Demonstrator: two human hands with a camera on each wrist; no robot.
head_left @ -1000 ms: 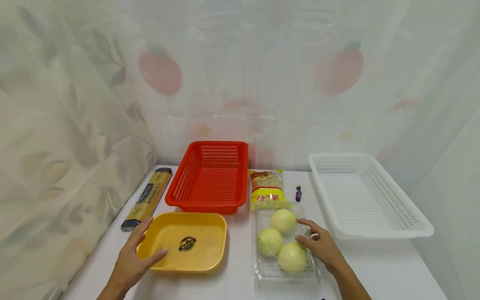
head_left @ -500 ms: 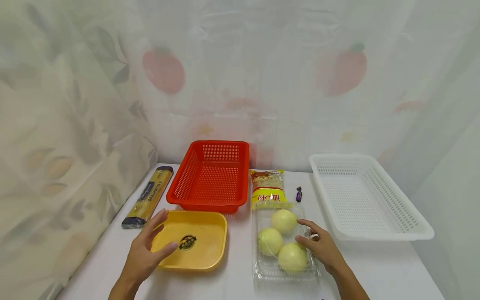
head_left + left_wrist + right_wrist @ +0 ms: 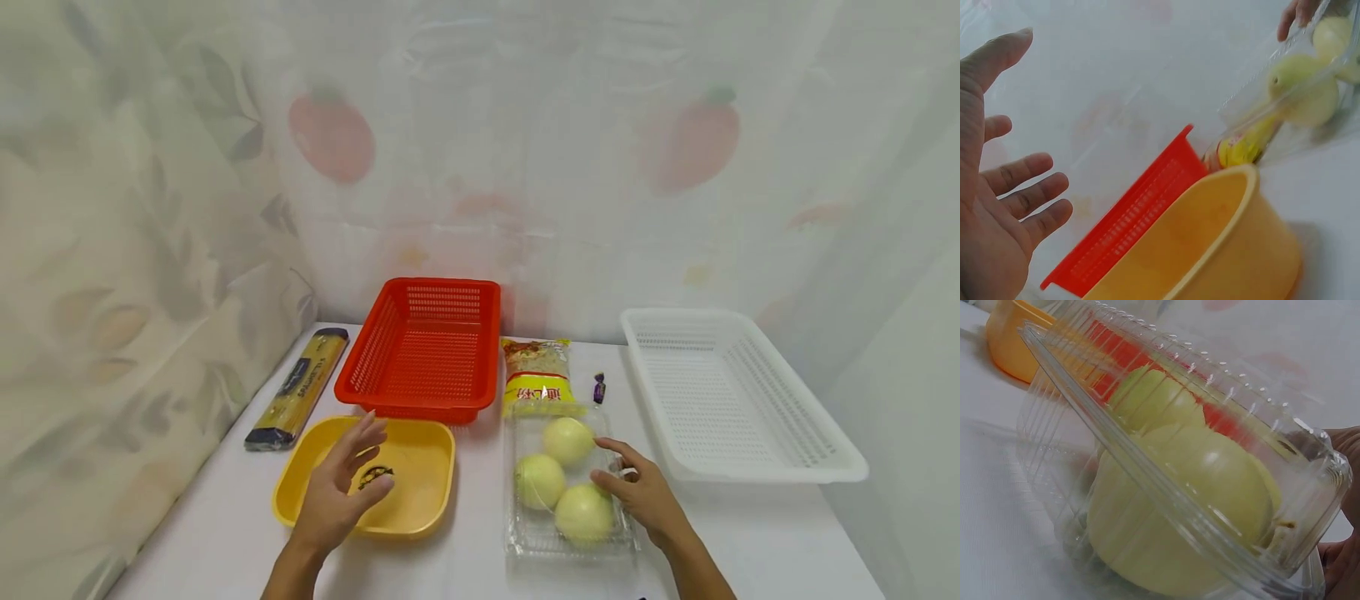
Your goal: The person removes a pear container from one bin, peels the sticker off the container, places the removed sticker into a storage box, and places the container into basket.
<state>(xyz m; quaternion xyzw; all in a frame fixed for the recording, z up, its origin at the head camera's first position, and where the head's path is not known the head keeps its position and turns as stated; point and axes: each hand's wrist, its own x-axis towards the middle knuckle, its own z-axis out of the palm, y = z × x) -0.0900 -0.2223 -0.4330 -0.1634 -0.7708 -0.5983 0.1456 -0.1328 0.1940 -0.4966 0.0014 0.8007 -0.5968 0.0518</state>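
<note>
My right hand (image 3: pixel 647 500) holds the right side of a clear plastic clamshell box (image 3: pixel 558 550), with thumb and index finger on its lid. Inside the box lie three round, pale yellow-green fruits (image 3: pixel 567 442); the right wrist view shows them close up through the ribbed plastic (image 3: pixel 1166 500). Over the yellow basin (image 3: pixel 427 467) hovers my left hand (image 3: pixel 337 496), its fingers spread and its palm turned toward the box. Nothing is between its fingers in the left wrist view, where the palm (image 3: pixel 991 244) appears left of the basin.
Behind the basin stands a red basket (image 3: pixel 438 358), with a spaghetti packet (image 3: pixel 300 383) to its left. A yellow-labelled macaroni bag (image 3: pixel 536 375) lies behind the box. Farther right are a purple-wrapped candy (image 3: pixel 599 388) and a white basket (image 3: pixel 720 408). Curtains enclose the table.
My left hand has moved rightward from the basin's left edge to over its middle. The right hand and the box have stayed in place.
</note>
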